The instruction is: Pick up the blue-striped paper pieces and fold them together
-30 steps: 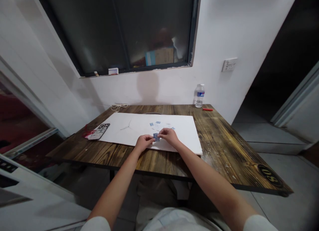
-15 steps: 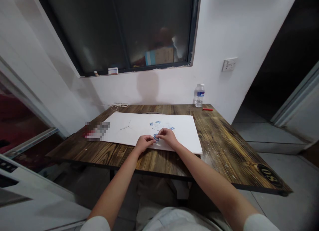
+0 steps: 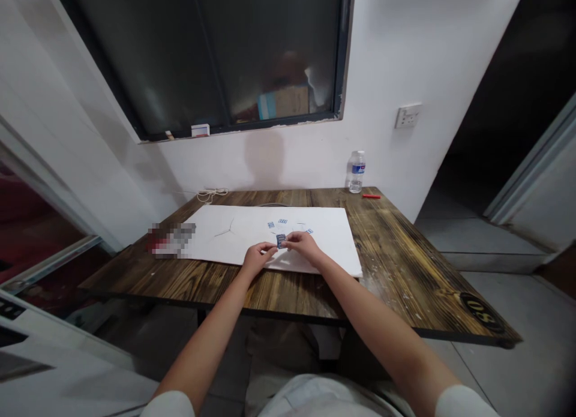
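A small dark-blue rectangular piece with pale markings (image 3: 281, 241) is held up just above the white board (image 3: 249, 249). My right hand (image 3: 305, 245) pinches its right edge between thumb and fingers. On the other side, my left hand (image 3: 260, 256) is closed with its fingertips at the lower left edge. The exact kind of the piece is too small to make out. Beyond my hands, flat on the board, lie similar blue-and-white pieces (image 3: 282, 221), one (image 3: 270, 225) to the left and another (image 3: 309, 231) partly behind my right hand.
The board rests on a dark wooden table (image 3: 405, 273). At its back right stand a water bottle (image 3: 357, 172) and a red pen (image 3: 371, 196). A white cord (image 3: 211, 193) lies at the back left, near a blurred-out item (image 3: 173, 240). Thin dark strands (image 3: 230, 229) cross the board.
The blue piece has been raised and tilted so that its face shows more fully between my fingertips. The whole view has shifted slightly.
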Demonstrator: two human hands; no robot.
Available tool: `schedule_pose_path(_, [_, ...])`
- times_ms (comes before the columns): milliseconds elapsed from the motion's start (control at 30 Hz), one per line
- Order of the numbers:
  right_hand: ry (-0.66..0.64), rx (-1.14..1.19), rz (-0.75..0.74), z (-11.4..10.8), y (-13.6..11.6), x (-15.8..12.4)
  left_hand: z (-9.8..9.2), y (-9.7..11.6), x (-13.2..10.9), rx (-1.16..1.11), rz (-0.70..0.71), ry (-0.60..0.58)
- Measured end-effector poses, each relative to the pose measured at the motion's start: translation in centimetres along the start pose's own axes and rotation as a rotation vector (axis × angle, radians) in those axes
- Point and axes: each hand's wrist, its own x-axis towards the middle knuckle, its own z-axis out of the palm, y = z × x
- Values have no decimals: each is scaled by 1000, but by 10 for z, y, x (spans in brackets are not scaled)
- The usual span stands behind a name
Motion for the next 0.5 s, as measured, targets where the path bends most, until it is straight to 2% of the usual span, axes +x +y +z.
schedule_pose_path(133, [208,98,-13,-17,-7,5,1,-1,1,267,89,96])
schedule_pose_path(233, [312,121,1,-34,-10,8,3,-3,3,487,219,101])
schedule_pose_path(367, [417,143,16,-52,-10,12,9,-2,3,695,259,0])
schedule_pose_path(500, [489,158,34,-62,-7,15,13,2,0,837,257,-166])
